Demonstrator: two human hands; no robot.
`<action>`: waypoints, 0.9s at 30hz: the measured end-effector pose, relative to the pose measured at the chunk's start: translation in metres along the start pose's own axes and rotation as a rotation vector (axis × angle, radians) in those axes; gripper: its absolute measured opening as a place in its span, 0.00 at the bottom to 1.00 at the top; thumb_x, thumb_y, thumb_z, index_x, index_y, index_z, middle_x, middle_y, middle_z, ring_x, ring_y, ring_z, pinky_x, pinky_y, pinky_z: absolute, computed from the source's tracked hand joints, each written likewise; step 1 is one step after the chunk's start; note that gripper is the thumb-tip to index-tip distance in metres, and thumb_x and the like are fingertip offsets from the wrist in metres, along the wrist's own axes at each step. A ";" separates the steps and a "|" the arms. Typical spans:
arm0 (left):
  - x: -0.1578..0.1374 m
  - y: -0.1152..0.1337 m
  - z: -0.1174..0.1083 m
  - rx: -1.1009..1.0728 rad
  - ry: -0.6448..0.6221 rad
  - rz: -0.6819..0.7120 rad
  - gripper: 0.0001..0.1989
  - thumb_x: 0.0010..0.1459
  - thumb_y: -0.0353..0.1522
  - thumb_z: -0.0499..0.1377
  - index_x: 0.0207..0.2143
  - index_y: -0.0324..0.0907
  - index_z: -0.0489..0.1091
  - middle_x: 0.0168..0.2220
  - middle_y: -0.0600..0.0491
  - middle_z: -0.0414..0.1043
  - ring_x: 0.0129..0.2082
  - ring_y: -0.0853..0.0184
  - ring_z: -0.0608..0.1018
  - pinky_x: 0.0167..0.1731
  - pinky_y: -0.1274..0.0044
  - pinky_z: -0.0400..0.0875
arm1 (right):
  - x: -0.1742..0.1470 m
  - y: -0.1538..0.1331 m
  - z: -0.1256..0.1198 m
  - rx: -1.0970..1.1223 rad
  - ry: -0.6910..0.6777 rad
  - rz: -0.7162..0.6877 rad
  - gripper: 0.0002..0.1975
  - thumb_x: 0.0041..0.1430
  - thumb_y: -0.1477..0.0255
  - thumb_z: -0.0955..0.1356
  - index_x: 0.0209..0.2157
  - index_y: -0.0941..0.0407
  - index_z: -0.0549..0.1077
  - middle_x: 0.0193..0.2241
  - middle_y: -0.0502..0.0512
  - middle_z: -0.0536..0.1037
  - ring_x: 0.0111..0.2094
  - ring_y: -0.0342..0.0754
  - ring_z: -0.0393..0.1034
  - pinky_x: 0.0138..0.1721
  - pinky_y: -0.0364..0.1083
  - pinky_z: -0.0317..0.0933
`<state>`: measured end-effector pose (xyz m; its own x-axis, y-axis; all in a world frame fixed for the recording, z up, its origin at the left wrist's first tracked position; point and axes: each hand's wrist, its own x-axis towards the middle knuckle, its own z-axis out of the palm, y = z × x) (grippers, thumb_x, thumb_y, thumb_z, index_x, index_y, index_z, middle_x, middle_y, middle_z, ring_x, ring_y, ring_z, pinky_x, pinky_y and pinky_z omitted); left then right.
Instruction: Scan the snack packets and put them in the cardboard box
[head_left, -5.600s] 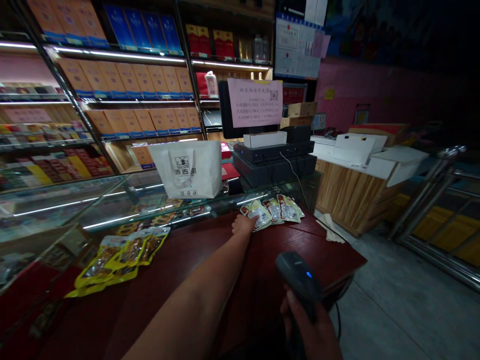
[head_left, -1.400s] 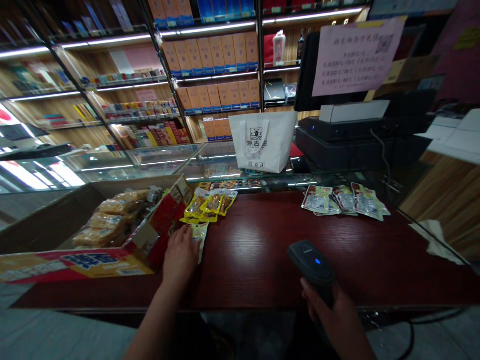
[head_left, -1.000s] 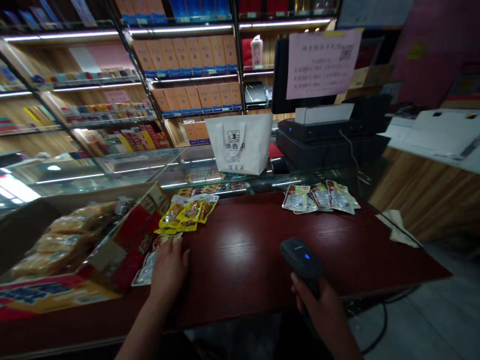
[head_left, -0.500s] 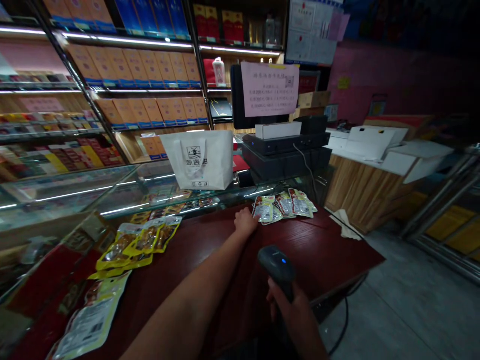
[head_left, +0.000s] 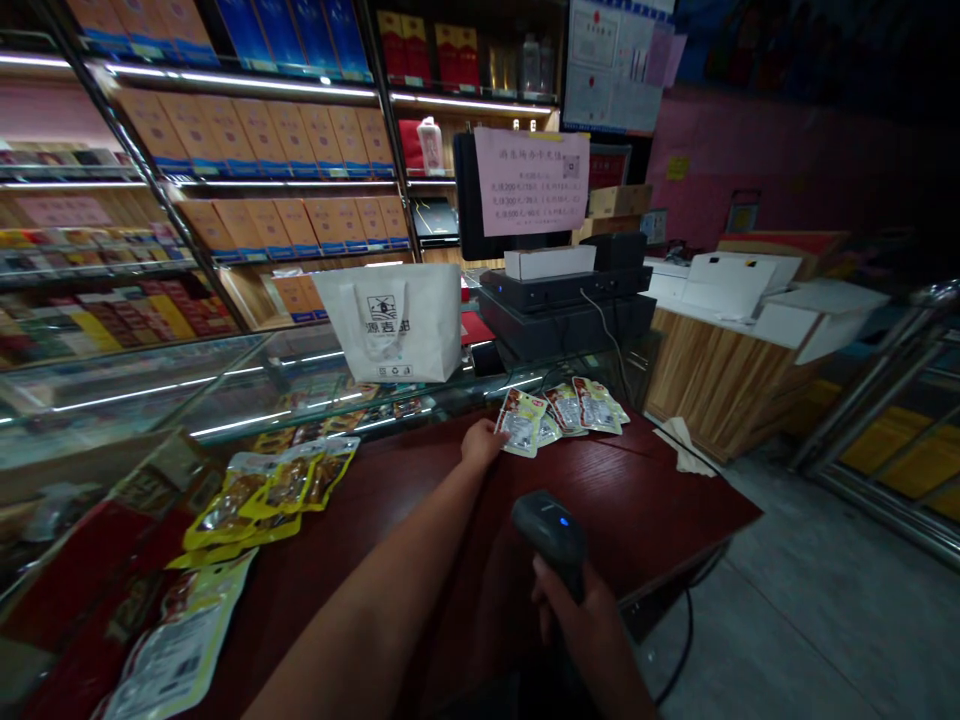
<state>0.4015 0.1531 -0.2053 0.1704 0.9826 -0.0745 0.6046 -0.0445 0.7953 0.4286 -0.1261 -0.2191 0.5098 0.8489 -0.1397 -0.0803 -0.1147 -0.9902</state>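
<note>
My left hand (head_left: 482, 443) reaches across the dark red tabletop (head_left: 420, 480) and pinches the near left corner of a snack packet (head_left: 522, 420). More packets of the same kind (head_left: 592, 405) lie fanned out just to the right of it. A black barcode scanner (head_left: 551, 530) with a lit blue light is gripped in my right hand (head_left: 581, 610), its head pointing forward over the table. On the left lie yellow-edged snack pouches (head_left: 281, 480), and closer to me a pale green-edged packet (head_left: 184, 630).
A white paper-like bag (head_left: 397, 325) stands on the glass display case (head_left: 300, 385) behind the table. Right of it is a monitor with a pink sign (head_left: 532, 180) above a black cash drawer (head_left: 566, 320). A red box (head_left: 97, 560) sits at the left edge.
My left hand has shifted slightly left, drawing one packet a little away from the others. The scanner stays in my right hand, nearly still.
</note>
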 end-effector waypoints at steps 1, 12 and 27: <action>-0.006 -0.005 -0.004 -0.066 -0.006 0.013 0.10 0.44 0.31 0.70 0.23 0.42 0.70 0.33 0.48 0.80 0.39 0.57 0.81 0.39 0.73 0.71 | 0.000 0.001 0.000 0.018 0.004 0.001 0.26 0.54 0.44 0.68 0.27 0.55 0.71 0.12 0.44 0.68 0.15 0.43 0.64 0.20 0.41 0.59; -0.124 -0.049 -0.088 -0.659 -0.018 0.082 0.20 0.40 0.43 0.70 0.28 0.42 0.68 0.21 0.57 0.74 0.18 0.73 0.71 0.21 0.82 0.62 | -0.012 -0.005 -0.001 0.028 0.042 0.007 0.25 0.54 0.46 0.70 0.26 0.56 0.72 0.12 0.46 0.69 0.15 0.43 0.63 0.21 0.42 0.58; -0.254 -0.061 -0.099 -1.060 -0.235 -0.130 0.23 0.42 0.36 0.74 0.36 0.43 0.67 0.32 0.51 0.82 0.29 0.65 0.82 0.32 0.77 0.76 | -0.038 -0.032 0.018 -0.042 0.131 -0.088 0.20 0.49 0.52 0.73 0.28 0.56 0.74 0.14 0.47 0.73 0.18 0.48 0.68 0.23 0.45 0.64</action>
<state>0.2448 -0.0760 -0.1751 0.3663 0.9043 -0.2192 -0.3290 0.3462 0.8786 0.3966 -0.1455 -0.1819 0.6210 0.7822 -0.0497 0.0040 -0.0666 -0.9978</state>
